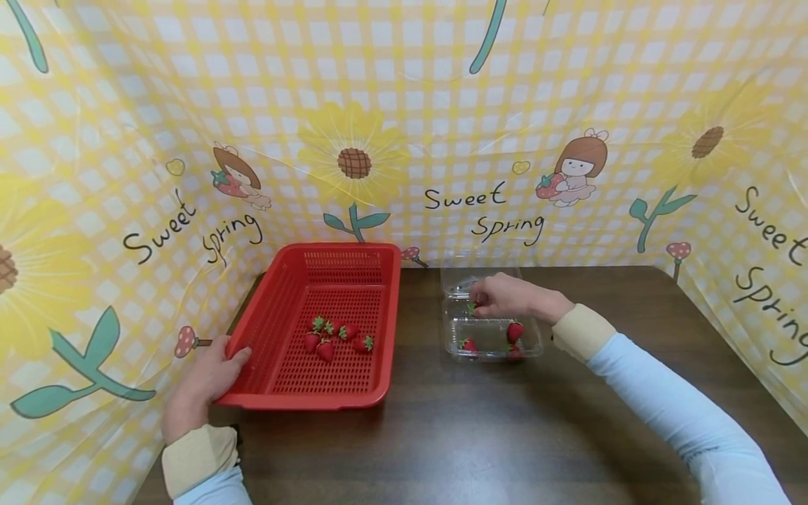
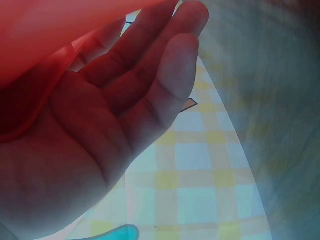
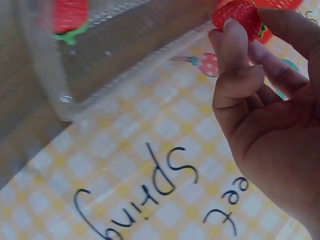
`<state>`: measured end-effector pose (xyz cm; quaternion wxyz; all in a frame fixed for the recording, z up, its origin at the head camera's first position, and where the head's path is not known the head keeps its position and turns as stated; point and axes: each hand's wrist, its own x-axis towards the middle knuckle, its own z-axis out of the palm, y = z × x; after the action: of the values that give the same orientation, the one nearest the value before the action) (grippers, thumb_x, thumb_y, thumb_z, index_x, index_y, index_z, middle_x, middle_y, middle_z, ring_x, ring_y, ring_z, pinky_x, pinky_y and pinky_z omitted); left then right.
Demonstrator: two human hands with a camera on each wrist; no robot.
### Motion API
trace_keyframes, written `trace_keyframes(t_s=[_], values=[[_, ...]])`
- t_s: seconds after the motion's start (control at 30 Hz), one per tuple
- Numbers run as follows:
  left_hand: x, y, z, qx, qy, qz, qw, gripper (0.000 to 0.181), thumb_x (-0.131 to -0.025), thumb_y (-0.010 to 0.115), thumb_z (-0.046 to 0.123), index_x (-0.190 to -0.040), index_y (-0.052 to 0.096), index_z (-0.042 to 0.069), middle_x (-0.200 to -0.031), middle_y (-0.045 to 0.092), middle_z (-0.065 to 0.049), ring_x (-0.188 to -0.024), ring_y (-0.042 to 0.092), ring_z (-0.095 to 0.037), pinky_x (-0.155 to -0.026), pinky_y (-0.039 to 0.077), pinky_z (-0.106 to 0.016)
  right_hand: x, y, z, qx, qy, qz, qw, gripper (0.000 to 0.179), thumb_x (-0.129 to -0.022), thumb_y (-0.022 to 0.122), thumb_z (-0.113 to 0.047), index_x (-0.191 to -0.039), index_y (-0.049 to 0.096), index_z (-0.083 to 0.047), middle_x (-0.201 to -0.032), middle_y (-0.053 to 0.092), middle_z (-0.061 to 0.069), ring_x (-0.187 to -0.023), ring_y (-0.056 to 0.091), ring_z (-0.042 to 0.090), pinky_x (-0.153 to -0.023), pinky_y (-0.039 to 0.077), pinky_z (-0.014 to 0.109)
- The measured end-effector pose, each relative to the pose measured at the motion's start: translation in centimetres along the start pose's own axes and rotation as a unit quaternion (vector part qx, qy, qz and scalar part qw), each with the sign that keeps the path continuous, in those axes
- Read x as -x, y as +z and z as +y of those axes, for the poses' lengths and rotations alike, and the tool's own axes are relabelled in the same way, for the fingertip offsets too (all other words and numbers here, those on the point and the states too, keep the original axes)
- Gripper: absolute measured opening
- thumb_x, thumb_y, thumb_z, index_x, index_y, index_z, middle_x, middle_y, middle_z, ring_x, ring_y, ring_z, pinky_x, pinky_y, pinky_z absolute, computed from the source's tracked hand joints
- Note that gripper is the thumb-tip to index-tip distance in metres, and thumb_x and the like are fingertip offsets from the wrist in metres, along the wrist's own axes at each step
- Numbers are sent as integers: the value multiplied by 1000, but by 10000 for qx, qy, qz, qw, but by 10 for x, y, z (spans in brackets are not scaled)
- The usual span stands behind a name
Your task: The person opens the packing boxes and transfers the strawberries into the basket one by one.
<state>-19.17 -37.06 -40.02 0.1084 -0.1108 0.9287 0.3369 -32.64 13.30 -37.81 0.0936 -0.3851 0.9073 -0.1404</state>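
My left hand (image 1: 205, 379) grips the near left side of a red plastic basket (image 1: 393, 315), thumb over the rim. In the left wrist view, the fingers (image 2: 145, 75) curve along the outside of its wall. Several strawberries (image 1: 325, 351) with green leaves lie together on the slotted basket floor. To the right, my right hand (image 1: 511, 296) is over an open clear plastic box (image 1: 492, 357). Its thumb and fingertips pinch one strawberry (image 3: 240, 16), leaves pointing away from the palm in the right wrist view. Inside the box's near part lie a few more strawberries (image 1: 515, 331).
Both containers stand on a dark wooden table (image 1: 429, 442). The box's raised lid (image 1: 451, 270) is at its far side. A yellow checked cloth (image 1: 404, 126) with sunflowers and lettering hangs around the back and sides, close behind the basket and box.
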Motion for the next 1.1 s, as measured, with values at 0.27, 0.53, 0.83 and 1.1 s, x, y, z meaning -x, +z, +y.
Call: trace_keyframes(t_s=[0.27, 0.53, 0.83, 1.1], values=[[1, 2, -2, 37, -63, -9, 10000, 57, -101, 47, 37, -137, 31, -5, -104, 59, -23, -76, 62, -21, -63, 49, -31, -13, -12, -21, 39, -192, 338, 9992, 7, -91, 68, -22, -93, 66, -15, -85, 68, -4, -71, 60, 8, -67, 50, 29], [1, 1, 1, 85, -102, -18, 9999, 59, -101, 47, 39, -137, 31, -5, -111, 57, -25, -83, 62, -23, -65, 49, -30, -30, -20, -45, 121, -488, 661, 9965, 13, -91, 68, -22, -100, 68, -12, -92, 69, -1, -82, 64, 12, -75, 53, 32], [0, 0, 1, 113, -163, -6, 9998, 57, -101, 47, 40, -136, 32, -3, -111, 58, -24, -83, 62, -23, -65, 49, -30, -55, -24, -76, 72, -686, 684, 9953, 15, -93, 67, -26, -103, 68, -15, -88, 66, -5, -76, 58, 9, -73, 51, 29], [1, 1, 2, 79, -164, 28, 9998, 56, -101, 47, 39, -135, 33, -3, -109, 59, -23, -81, 61, -22, -64, 48, -30, -81, -16, -103, 155, -1096, 512, 9925, 12, -93, 65, -23, -101, 67, -15, -84, 62, -3, -74, 54, 10, -69, 46, 25]])
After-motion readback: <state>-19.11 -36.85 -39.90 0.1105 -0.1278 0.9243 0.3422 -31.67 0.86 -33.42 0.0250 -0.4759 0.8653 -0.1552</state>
